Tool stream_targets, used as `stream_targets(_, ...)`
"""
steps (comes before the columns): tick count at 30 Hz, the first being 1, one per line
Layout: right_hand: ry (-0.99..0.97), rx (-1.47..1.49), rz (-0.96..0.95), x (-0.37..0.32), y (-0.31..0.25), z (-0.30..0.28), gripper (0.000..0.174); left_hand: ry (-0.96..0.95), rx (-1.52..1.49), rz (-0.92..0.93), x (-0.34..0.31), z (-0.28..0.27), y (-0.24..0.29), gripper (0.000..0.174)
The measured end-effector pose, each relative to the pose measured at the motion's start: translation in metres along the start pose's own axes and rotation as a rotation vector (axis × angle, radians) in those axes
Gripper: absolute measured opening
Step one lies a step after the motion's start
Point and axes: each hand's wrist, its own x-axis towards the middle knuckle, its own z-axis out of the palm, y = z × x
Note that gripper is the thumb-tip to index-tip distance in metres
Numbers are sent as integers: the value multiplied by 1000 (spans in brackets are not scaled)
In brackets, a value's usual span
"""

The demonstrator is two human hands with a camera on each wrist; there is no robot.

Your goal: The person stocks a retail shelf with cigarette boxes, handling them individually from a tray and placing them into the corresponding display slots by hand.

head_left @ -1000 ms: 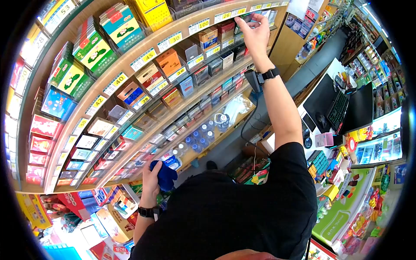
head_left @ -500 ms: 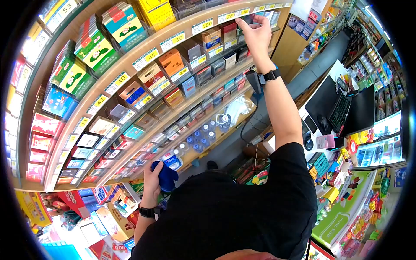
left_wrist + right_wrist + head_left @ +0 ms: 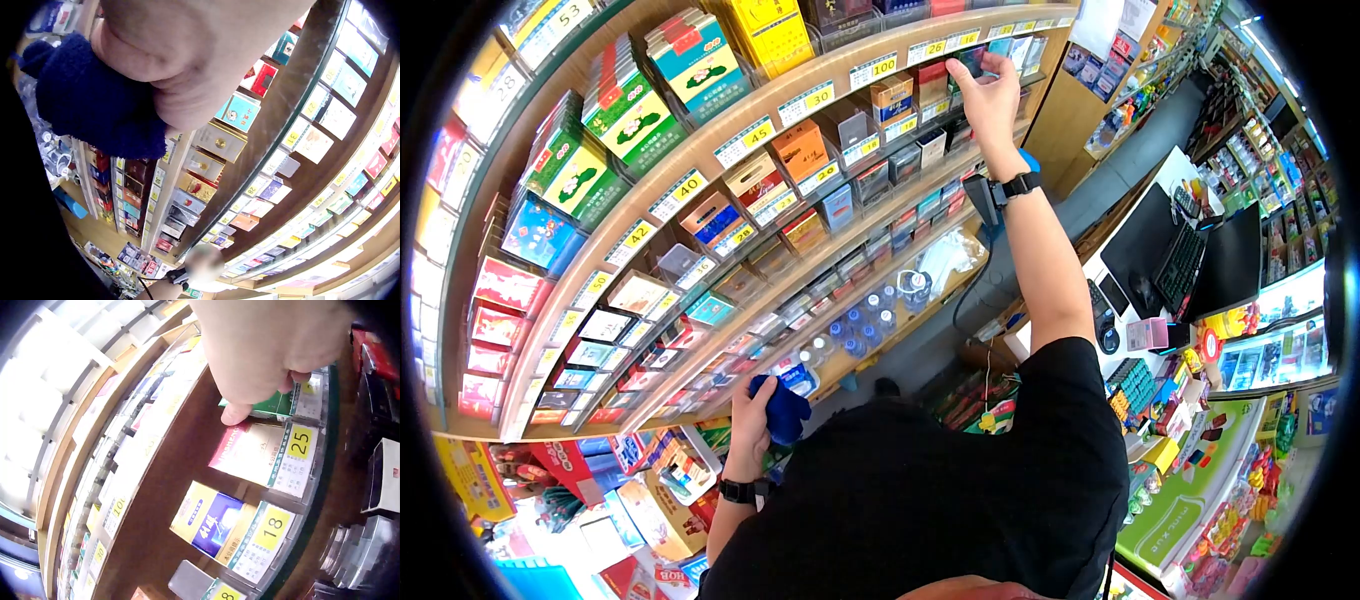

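In the head view, my right hand (image 3: 994, 105) reaches to the upper right part of the curved shelf, thumb and fingers at a dark green pack. The right wrist view has the right hand (image 3: 275, 347) over this green pack (image 3: 273, 405), thumb at one end and curled fingertips near the other; part of the pack is hidden. Beside it lies a pink and white pack (image 3: 247, 450) behind a label reading 25. Low on the left, my left hand (image 3: 749, 430) grips a dark blue fuzzy cloth (image 3: 786, 411), also large in the left wrist view (image 3: 94, 100).
Rows of small packs with yellow price labels fill the curved wooden shelf (image 3: 765, 112). Water bottles (image 3: 862, 325) stand on its lowest board. A desk with a keyboard (image 3: 1179, 262) and monitors is at the right. Boxes (image 3: 662, 520) lie below the left end.
The shelf has shifted slightly down and right in the head view. My right hand appears a little lower in the picture, still at the same part of the shelf. The left hand keeps its hold on the cloth.
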Motion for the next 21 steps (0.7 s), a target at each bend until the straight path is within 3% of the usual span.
stream_targets(4, 47, -110, -22, -12, -2, 0, 72, 10, -8, -17, 1, -4, -2, 17)
stream_targets(6, 97, -54, -53, -16, -9, -3, 63, 13, -13, -9, 0, -8, -2, 17)
stream_targets(9, 52, -137, -153, -12, -17, -9, 50, 21, -18, 7, -3, -10, 0, 16)
stream_targets(13, -91, -307, -242, -7, -24, -13, 45, 25, -34, 12, -2, -14, -1, 16)
stream_targets(21, -212, -317, -280, -1, -16, -15, 46, -15, -40, 28, -4, -11, 4, 24)
